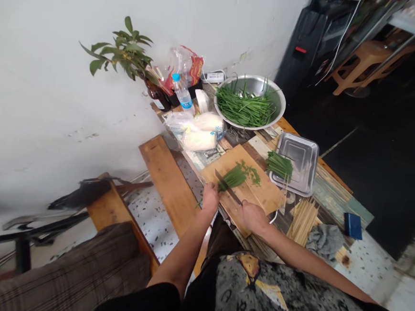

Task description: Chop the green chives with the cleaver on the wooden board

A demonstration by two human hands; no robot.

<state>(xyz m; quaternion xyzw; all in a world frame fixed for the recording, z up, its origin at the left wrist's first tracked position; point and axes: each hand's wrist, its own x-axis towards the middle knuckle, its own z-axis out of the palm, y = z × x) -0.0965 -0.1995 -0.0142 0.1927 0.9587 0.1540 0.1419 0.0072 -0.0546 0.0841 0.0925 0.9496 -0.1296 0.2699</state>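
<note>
A bundle of green chives lies across a wooden cutting board, with short cut bits at its far end. My left hand is closed around the near end of the bundle at the board's left edge. In my right hand is the handle of a knife, its dark blade resting over the chives beside my left fingers. Right of the board, a clear plastic tray holds a neat bunch of chives on skewers.
A metal bowl full of long chives stands at the back. Behind the board are bagged white packs, a water bottle and a brown bottle with leafy stems. Bamboo skewers, a grey cloth and a blue box lie at front right.
</note>
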